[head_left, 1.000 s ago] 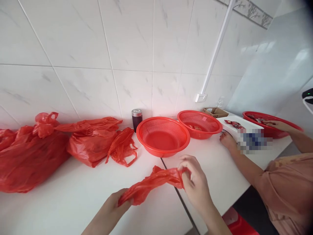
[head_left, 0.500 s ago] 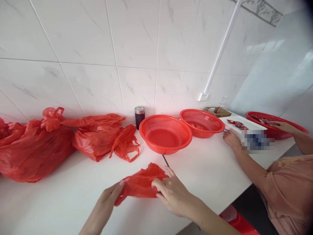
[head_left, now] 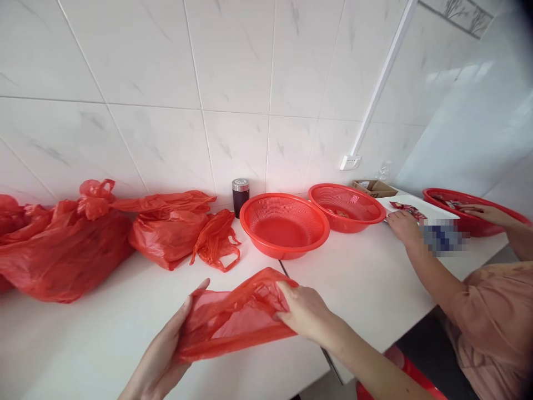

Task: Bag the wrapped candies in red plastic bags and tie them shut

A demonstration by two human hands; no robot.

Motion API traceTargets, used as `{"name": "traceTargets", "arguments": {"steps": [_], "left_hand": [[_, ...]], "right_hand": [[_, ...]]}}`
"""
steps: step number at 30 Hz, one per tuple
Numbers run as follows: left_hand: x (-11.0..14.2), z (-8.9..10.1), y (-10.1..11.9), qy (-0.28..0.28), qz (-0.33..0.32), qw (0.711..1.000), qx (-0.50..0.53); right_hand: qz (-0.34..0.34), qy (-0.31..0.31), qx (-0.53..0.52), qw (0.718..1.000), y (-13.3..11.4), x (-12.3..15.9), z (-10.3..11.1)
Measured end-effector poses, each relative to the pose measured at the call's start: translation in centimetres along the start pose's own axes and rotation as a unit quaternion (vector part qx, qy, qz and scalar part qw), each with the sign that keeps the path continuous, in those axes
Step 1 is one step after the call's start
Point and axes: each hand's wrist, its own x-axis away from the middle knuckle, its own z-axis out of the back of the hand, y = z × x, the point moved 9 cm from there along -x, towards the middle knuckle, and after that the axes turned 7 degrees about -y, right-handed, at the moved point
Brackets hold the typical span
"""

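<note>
Over the white table, a thin red plastic bag [head_left: 233,319] is stretched between my two hands, its mouth spread apart and facing up. My left hand [head_left: 170,339] holds the bag's left end, with some of its fingers hidden by the plastic. At the other end, my right hand [head_left: 306,311] grips the rim, its fingertips partly tucked into the mouth. Just beyond the bag stands a red perforated plastic basin [head_left: 287,253] with nothing in it. A crumpled red bag [head_left: 216,244] lies to the left of that basin.
Tied and filled red bags [head_left: 75,255] crowd the left side. A dark tumbler [head_left: 240,199] stands by the wall. Rightward are another red basin [head_left: 347,222] with small packets, a cardboard box [head_left: 377,190], a white tray [head_left: 441,211] and a co-worker's hands [head_left: 403,225].
The bag has gone from flat and bunched to spread wide at its mouth. My hands have moved apart. The co-worker's nearer hand has shifted onto the tray's packets.
</note>
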Motion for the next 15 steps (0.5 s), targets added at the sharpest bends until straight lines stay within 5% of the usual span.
{"name": "traceTargets", "arguments": {"steps": [3,5,8,10,12,15], "left_hand": [[0.7,0.7,0.7,-0.044,-0.033,0.995,-0.079],[0.5,1.6,0.5,-0.064,-0.050,0.971,-0.223],[-0.1,2.9,0.6,-0.027,-0.089,0.857,-0.506],[0.1,3.2,1.9,0.036,-0.156,0.804,-0.573],[0.8,3.2,3.3,0.070,-0.210,0.802,-0.555],[1.3,3.2,3.7,0.039,-0.198,0.847,-0.492]], "right_hand": [[-0.016,-0.010,0.009,1.000,1.5,-1.0,0.7],[-0.022,-0.016,0.014,1.000,2.2,-1.5,1.1],[-0.012,-0.021,0.022,0.999,2.1,-1.5,1.7],[0.018,-0.037,0.013,0.999,1.4,-1.0,2.1],[0.094,-0.089,-0.067,0.989,-0.2,-0.4,2.6],[0.237,-0.131,-0.282,0.920,-2.8,-0.4,6.3]]}}
